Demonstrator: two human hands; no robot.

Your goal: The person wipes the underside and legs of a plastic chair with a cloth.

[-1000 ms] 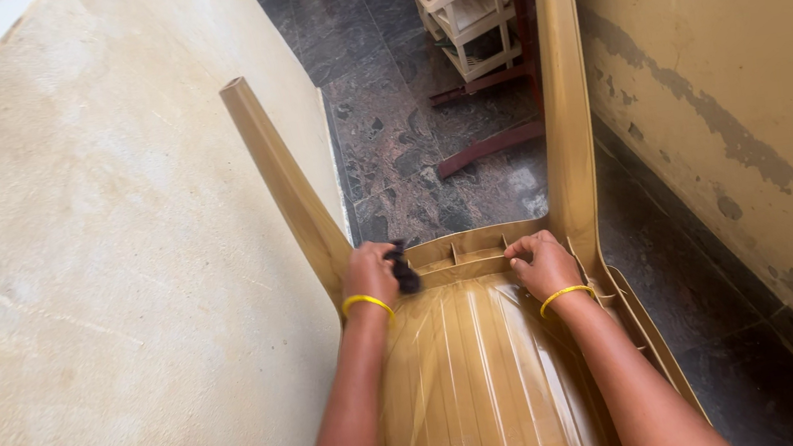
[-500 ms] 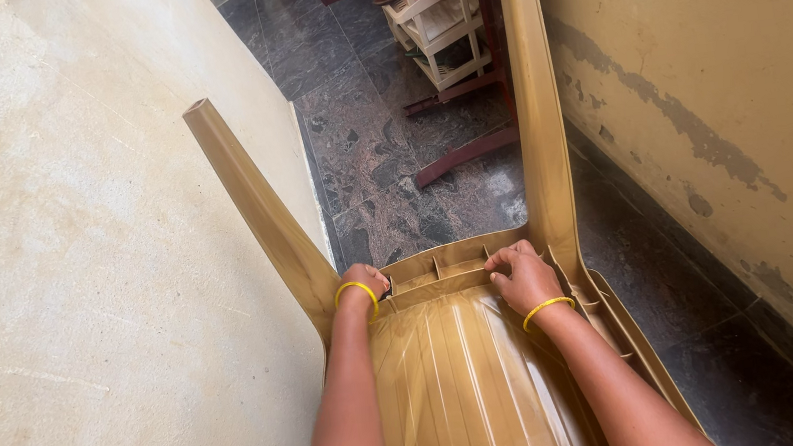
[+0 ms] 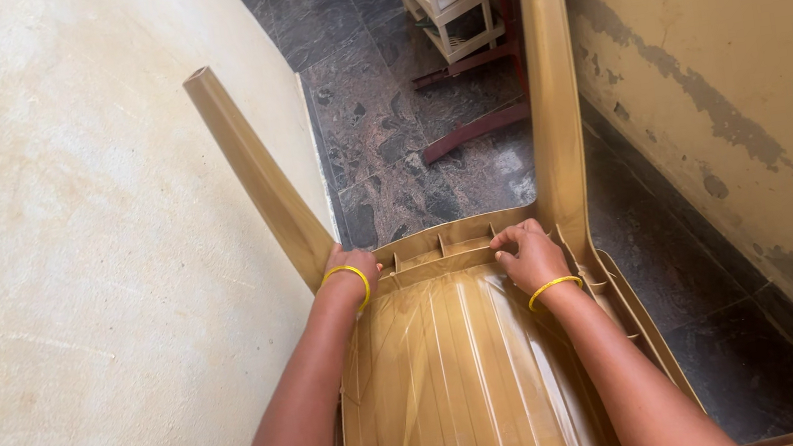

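An upturned tan plastic chair (image 3: 465, 366) lies with its ribbed underside facing the camera, between a pale rough plaster wall (image 3: 87, 251) on the left and a yellow wall with peeling paint (image 3: 727, 41) on the right. Two of its tapered legs point away from the person: the left leg (image 3: 254, 170) slants outward and the right leg (image 3: 551, 83) runs nearly straight up the picture.

The left hand (image 3: 351, 264), with a yellow bangle (image 3: 347, 274) at the wrist, rests at the base of the left leg, its fingers curled over the seat rim; whether they grasp anything besides the rim cannot be told. The right hand (image 3: 531, 252), also wearing a yellow bangle (image 3: 554, 287), sits just beside the base of the right leg, its fingers (image 3: 509, 236) bent and pressed onto the cross rib of the seat frame.

Beyond the chair lies a dark marbled stone floor (image 3: 407, 141), on which stand a small cream plastic rack (image 3: 455, 4) and dark red furniture legs (image 3: 476, 127).
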